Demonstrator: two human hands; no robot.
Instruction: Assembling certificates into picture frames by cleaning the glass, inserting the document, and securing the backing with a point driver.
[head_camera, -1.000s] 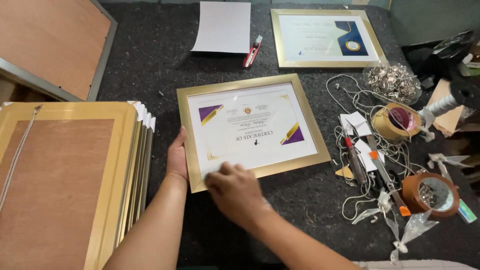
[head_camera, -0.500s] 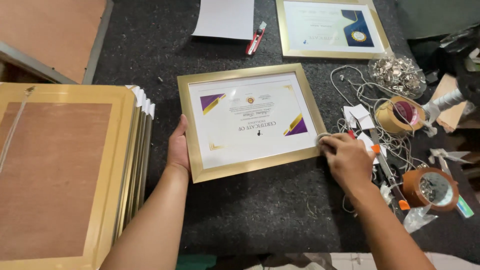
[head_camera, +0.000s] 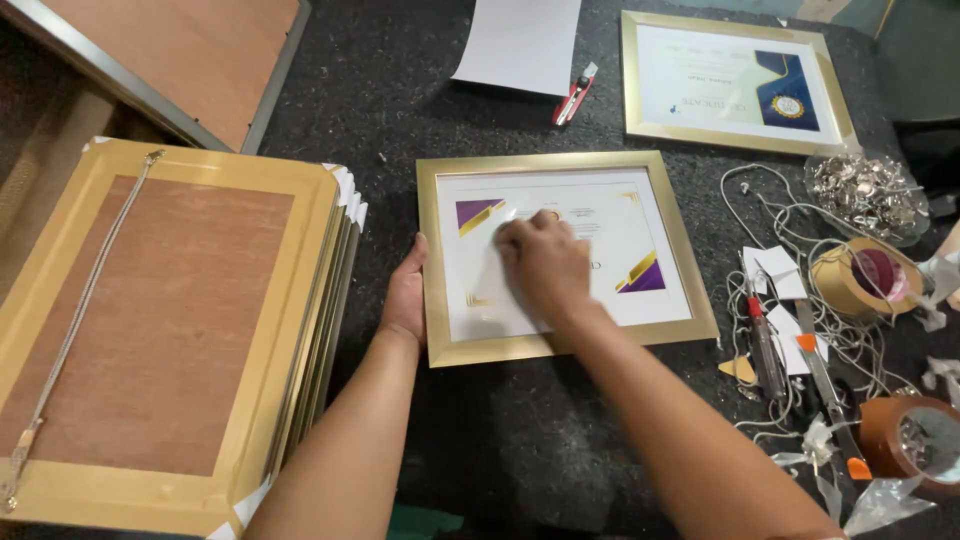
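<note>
A gold picture frame (head_camera: 690, 290) holding a white certificate with purple and gold corners lies face up on the dark speckled table. My left hand (head_camera: 405, 295) grips its left edge, thumb on the gold border. My right hand (head_camera: 540, 262) rests flat on the glass over the middle of the certificate, fingers together and pointing left. It holds nothing that I can see.
A stack of gold frames (head_camera: 160, 330) lies face down at the left. A second framed certificate (head_camera: 735, 85), a white sheet (head_camera: 520, 40) and a red cutter (head_camera: 572, 98) lie at the back. Tape rolls (head_camera: 850, 275), cord, metal hooks (head_camera: 865, 192) and a screwdriver (head_camera: 768, 345) crowd the right.
My right hand moved from the frame's right edge to the middle of the glass. My left hand stayed on the left edge.
</note>
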